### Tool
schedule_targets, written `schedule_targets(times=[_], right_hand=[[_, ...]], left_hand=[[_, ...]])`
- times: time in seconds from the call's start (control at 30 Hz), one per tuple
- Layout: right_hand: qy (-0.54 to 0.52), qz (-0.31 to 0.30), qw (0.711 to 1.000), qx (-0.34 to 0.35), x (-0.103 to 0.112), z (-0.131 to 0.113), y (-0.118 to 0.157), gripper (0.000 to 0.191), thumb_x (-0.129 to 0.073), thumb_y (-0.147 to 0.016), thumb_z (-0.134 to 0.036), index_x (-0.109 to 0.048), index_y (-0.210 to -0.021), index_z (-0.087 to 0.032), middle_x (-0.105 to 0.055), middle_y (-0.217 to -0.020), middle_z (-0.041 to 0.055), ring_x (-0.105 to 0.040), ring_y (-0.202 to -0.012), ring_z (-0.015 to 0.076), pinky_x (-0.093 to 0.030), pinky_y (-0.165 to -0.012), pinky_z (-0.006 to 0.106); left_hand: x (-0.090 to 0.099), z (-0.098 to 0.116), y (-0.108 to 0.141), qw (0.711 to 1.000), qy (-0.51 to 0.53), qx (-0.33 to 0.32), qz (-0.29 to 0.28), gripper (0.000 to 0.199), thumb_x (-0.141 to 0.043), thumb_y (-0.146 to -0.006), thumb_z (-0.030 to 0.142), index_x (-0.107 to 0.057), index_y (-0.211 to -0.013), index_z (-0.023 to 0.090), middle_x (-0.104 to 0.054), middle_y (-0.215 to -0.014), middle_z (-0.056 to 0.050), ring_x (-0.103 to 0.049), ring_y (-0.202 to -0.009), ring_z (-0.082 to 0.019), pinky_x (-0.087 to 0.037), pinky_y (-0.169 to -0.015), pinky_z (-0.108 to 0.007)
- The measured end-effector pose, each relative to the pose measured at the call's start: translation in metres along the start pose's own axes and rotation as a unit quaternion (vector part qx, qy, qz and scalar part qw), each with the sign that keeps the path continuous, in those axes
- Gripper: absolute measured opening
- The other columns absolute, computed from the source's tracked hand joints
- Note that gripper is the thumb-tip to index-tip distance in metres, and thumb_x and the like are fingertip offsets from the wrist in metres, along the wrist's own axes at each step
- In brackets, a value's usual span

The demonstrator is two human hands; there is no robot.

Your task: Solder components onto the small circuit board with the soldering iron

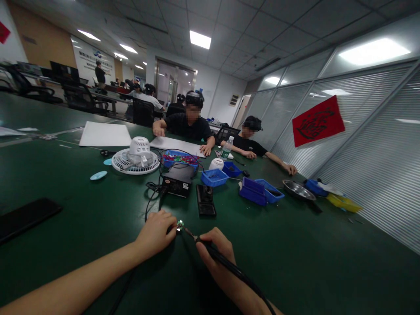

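Note:
My left hand (158,231) is closed, its fingertips pinching a small circuit board (180,225) just above the green table. In my right hand (216,249) is a soldering iron (210,250), gripped like a pen, its tip pointing left at the board. Whether tip and board touch, I cannot tell. The iron's black cable trails toward the lower right. Beyond my hands stands a black soldering station box (177,181) with cables at its left side. Beside it sits a black iron holder (206,201).
A white fan part (136,159) lies behind my left hand. Blue trays (214,177), a bin with red wires (180,159), a metal bowl (298,190) and a yellow tray (344,203) stand farther off. Two people (183,120) sit across the green table (311,262). A dark flat object (29,216) lies left.

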State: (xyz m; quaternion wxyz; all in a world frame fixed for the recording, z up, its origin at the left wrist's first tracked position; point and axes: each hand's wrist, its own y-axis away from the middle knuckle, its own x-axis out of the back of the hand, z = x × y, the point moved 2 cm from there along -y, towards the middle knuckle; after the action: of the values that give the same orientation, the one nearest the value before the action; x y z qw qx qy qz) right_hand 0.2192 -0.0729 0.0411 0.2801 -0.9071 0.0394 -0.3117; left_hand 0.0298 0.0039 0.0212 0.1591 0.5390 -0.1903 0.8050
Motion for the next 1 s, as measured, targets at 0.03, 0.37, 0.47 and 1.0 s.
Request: schedule_targets(times=[0.03, 0.37, 0.47, 1.0], right_hand=[[-0.001, -0.002, 1.0, 0.0, 0.0, 0.0, 0.0, 0.006, -0.061, -0.08, -0.02, -0.061, -0.075, -0.02, -0.058, -0.066, -0.0003, -0.056, -0.063, 0.016, -0.044, -0.059, 0.026], [-0.01, -0.019, 0.999, -0.028, -0.003, 0.004, -0.002, 0.005, -0.064, -0.075, -0.016, -0.063, -0.076, -0.021, -0.062, -0.071, -0.0005, -0.056, -0.067, 0.0161, -0.044, -0.062, 0.026], [-0.021, -0.022, 0.999, -0.045, -0.002, 0.005, -0.002, 0.005, -0.065, -0.075, -0.016, -0.064, -0.076, -0.021, -0.061, -0.071, -0.0009, -0.056, -0.067, 0.0156, -0.044, -0.062, 0.026], [-0.179, 0.008, 0.966, -0.184, 0.002, 0.011, -0.009, 0.01, -0.066, -0.073, -0.029, -0.064, -0.074, -0.019, -0.061, -0.063, -0.0013, -0.053, -0.054, 0.0137, -0.042, -0.052, 0.023]], left_hand=[[-0.001, 0.0, 0.0, 1.0, -0.001, -0.001, 0.002, 0.022, -0.043, -0.087, 0.027, -0.062, -0.078, 0.021, -0.064, -0.084, -0.003, -0.053, -0.088, -0.02, -0.032, -0.073, -0.033], [-0.003, -0.003, -0.001, 1.0, 0.005, -0.001, 0.004, 0.019, -0.044, -0.086, 0.028, -0.06, -0.076, 0.021, -0.064, -0.083, -0.002, -0.053, -0.089, -0.02, -0.032, -0.074, -0.032], [-0.004, -0.003, -0.001, 1.0, 0.006, -0.001, 0.007, 0.02, -0.044, -0.086, 0.028, -0.06, -0.077, 0.021, -0.063, -0.083, -0.002, -0.053, -0.088, -0.02, -0.032, -0.074, -0.032], [-0.003, -0.003, -0.003, 1.0, 0.021, -0.005, -0.009, 0.019, -0.045, -0.085, 0.027, -0.061, -0.076, 0.021, -0.064, -0.082, -0.001, -0.054, -0.088, -0.02, -0.032, -0.074, -0.031]])
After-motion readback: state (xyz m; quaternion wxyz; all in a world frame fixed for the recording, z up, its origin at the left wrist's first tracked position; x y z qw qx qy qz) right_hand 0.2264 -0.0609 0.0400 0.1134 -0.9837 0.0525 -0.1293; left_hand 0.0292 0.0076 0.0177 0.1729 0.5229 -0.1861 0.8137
